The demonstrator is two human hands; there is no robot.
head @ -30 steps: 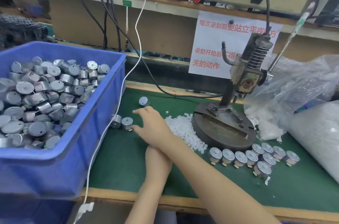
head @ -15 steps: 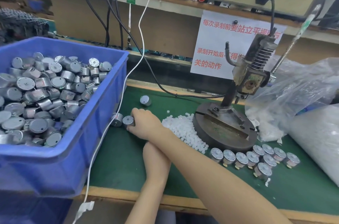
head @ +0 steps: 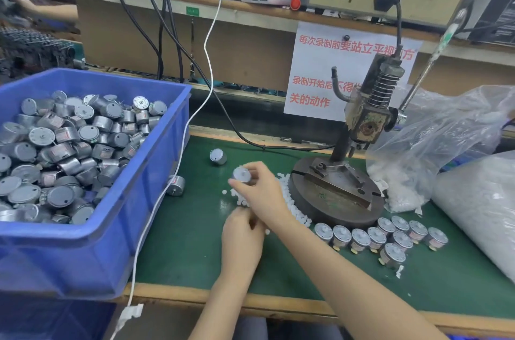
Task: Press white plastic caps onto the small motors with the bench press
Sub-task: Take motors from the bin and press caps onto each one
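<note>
Cut off at the frame's left edge: large blue plastic bin (head: pixel 156 172). Hidden under the right hand (head: pixel 262 194), at centre: fingertips of the left hand (head: pixel 241 236), part of the heap of tiny white plastic caps (head: pixel 299 215). Blurred: small round silver motor (head: pixel 242 174) pinched by that right hand.

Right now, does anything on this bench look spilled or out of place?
One motor lies on its side by the bin; another motor sits alone farther back. Caps lie loose beside the press. Nothing looks damaged.
</note>
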